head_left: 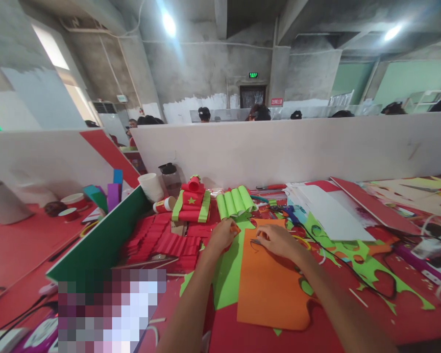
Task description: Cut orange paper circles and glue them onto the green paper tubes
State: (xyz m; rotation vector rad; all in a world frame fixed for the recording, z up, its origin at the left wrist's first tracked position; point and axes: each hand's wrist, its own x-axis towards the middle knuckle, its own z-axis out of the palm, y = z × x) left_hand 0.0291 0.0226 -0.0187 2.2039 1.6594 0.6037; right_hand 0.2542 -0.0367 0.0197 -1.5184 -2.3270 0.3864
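My left hand point(223, 234) is closed at the upper left of an orange sheet point(272, 294), with a small orange piece point(235, 229) at its fingertips. Over the top of that sheet, my right hand point(277, 239) is curled around a small dark-grey tool point(256, 241); only its thin end shows, so its kind is unclear. The orange sheet has curved cut edges and overlaps a bright green sheet point(226, 279). Beyond my hands stand green paper rolls point(237, 202) and a red and green paper construction with a yellow star point(192, 201).
Pleated red paper strips point(161, 240) lie to the left beside a dark green board point(103, 240). A white cup point(151, 187) and a bottle point(170, 177) stand behind. On the right are green offcuts point(375, 274), a black cable point(340, 260), and a blue glue gun point(292, 214). A white partition point(279, 152) borders the table.
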